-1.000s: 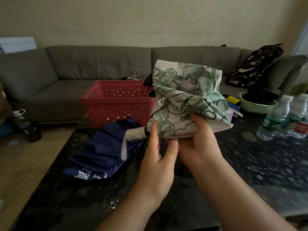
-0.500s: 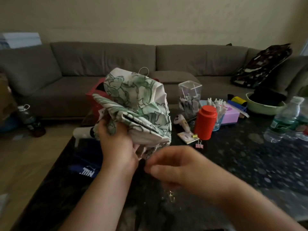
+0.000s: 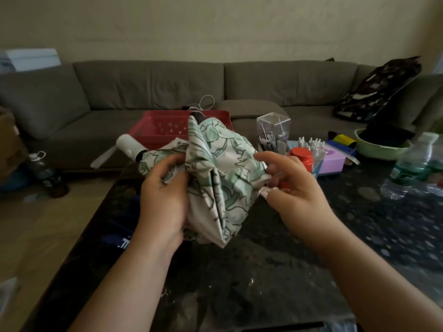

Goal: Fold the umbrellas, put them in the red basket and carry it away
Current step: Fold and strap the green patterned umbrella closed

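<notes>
Hands both on the floral umbrella (image 3: pixel 223 178), held above the dark table (image 3: pixel 287 271): left hand (image 3: pixel 163 200) grips the bunched canopy, right hand (image 3: pixel 294 188) pinches its fabric edge. Red basket (image 3: pixel 163 128) sits just behind, blue umbrella (image 3: pixel 119 240) lies under the left forearm.

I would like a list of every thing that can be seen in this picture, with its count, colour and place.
floral umbrella: 1, white and green, held above the table
blue umbrella: 1, dark blue, on table, mostly hidden by left arm
red basket: 1, red, far table edge
table: 1, dark speckled, foreground
sofa: 1, grey, along the wall
clear box: 1, transparent, right of basket
red canister: 1, red, behind right hand
water bottles: at least 2, clear, right
green bowl: 1, pale green, far right
left hand: 1, grips the umbrella
right hand: 1, pinches the cloth edge
</notes>
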`<action>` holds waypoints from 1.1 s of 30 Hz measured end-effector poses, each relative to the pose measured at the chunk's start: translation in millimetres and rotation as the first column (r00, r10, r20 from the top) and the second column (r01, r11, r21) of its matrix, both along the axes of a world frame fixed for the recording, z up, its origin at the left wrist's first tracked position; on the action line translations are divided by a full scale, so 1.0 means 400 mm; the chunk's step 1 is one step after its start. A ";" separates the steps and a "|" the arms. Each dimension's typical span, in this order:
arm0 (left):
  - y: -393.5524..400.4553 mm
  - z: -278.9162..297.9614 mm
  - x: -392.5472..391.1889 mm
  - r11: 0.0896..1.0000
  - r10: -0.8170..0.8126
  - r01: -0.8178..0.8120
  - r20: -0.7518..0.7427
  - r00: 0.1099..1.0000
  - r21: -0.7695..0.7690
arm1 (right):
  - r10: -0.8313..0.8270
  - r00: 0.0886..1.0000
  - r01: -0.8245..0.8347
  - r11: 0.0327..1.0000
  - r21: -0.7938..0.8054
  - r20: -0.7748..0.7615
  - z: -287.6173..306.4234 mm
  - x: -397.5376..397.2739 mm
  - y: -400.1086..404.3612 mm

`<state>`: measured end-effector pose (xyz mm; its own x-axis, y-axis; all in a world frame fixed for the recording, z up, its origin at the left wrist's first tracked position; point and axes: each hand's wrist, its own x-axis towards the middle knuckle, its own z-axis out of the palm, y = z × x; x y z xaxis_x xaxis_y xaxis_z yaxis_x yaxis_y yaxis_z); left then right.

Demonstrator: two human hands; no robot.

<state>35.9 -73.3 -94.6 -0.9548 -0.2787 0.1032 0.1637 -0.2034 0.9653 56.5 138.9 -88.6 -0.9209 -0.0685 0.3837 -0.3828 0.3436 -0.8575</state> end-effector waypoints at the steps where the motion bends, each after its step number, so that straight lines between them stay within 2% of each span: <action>1: -0.006 0.000 -0.002 1.000 -0.015 0.014 0.028 0.999 0.018 | 0.011 0.999 -0.010 0.998 0.056 -0.032 -0.001 0.004 0.002; 4: -0.024 0.001 -0.007 0.999 -0.051 0.048 0.101 0.994 0.025 | -0.021 0.986 0.053 0.980 0.191 -0.165 -0.013 0.001 -0.009; 10: -0.048 -0.009 -0.005 0.988 -0.145 0.148 0.084 0.986 -0.036 | -0.187 0.923 0.227 0.970 0.083 -0.337 -0.038 -0.003 -0.023; 11: -0.053 -0.013 -0.005 0.987 -0.157 0.160 0.097 0.983 -0.022 | -0.233 0.930 0.244 0.970 0.003 -0.284 -0.038 -0.002 -0.021; 13: -0.056 -0.017 -0.004 0.980 -0.195 0.197 0.122 0.973 -0.002 | -0.235 0.972 0.224 0.939 -0.262 -0.012 -0.040 0.002 -0.030; 15: -0.062 -0.023 0.001 0.971 -0.237 0.237 0.133 0.962 0.016 | -0.131 0.959 0.248 0.822 -0.514 0.253 -0.050 0.004 -0.044; 16: -0.066 -0.029 -0.003 0.968 -0.253 0.251 0.131 0.959 0.028 | -0.112 0.950 0.263 0.793 -0.550 0.293 -0.054 0.002 -0.049; 17: -0.062 -0.024 -0.001 0.972 -0.237 0.234 0.141 0.961 0.036 | -0.113 0.956 0.249 0.806 -0.538 0.272 -0.057 0.001 -0.052; 18: -0.056 -0.021 -0.002 0.977 -0.211 0.211 0.140 0.967 0.018 | -0.144 0.972 0.215 0.860 -0.463 0.184 -0.061 0.000 -0.051; 20: -0.045 -0.012 -0.002 0.975 -0.220 0.218 0.139 0.965 0.029 | -0.218 0.965 0.204 0.974 -0.101 -0.146 -0.066 -0.003 -0.025; 22: -0.044 -0.008 0.002 0.986 -0.159 0.163 0.131 0.978 -0.018 | -0.105 0.869 0.263 0.926 0.271 -0.484 -0.057 -0.008 0.004; 23: -0.047 -0.011 0.000 0.989 -0.134 0.141 0.128 0.983 -0.046 | -0.030 0.821 0.280 0.892 0.356 -0.571 -0.059 -0.012 0.017; 24: -0.045 -0.010 0.000 0.991 -0.120 0.127 0.133 0.984 -0.043 | -0.017 0.804 0.281 0.892 0.354 -0.594 -0.063 -0.010 0.020; 25: -0.044 -0.006 0.005 0.993 -0.119 0.119 0.122 0.985 0.009 | -0.079 0.825 0.272 0.924 0.269 -0.560 -0.067 -0.006 0.015; 26: -0.050 -0.008 -0.003 0.992 -0.109 0.099 0.130 0.986 0.079 | -0.186 0.891 0.236 0.969 0.072 -0.415 -0.071 -0.006 0.008; 27: -0.054 -0.006 -0.004 0.986 -0.116 0.094 0.158 0.981 0.141 | -0.250 0.950 0.222 0.962 -0.158 -0.189 -0.071 -0.005 -0.002; 28: -0.063 -0.009 -0.011 0.977 -0.122 0.089 0.168 0.978 0.191 | -0.254 0.967 0.248 0.910 -0.333 0.026 -0.074 -0.006 -0.004; 29: -0.070 -0.009 -0.014 0.972 -0.108 0.073 0.145 0.984 0.224 | -0.245 0.958 0.284 0.867 -0.409 0.146 -0.071 -0.011 0.001; 31: -0.072 -0.002 -0.006 0.993 -0.061 0.055 0.052 0.997 0.105 | -0.242 0.956 0.290 0.866 -0.407 0.166 -0.059 -0.020 0.018; 33: -0.068 -0.007 -0.005 0.998 -0.057 0.056 -0.017 0.998 -0.040 | -0.181 0.983 0.177 0.891 -0.417 0.030 -0.038 -0.014 0.024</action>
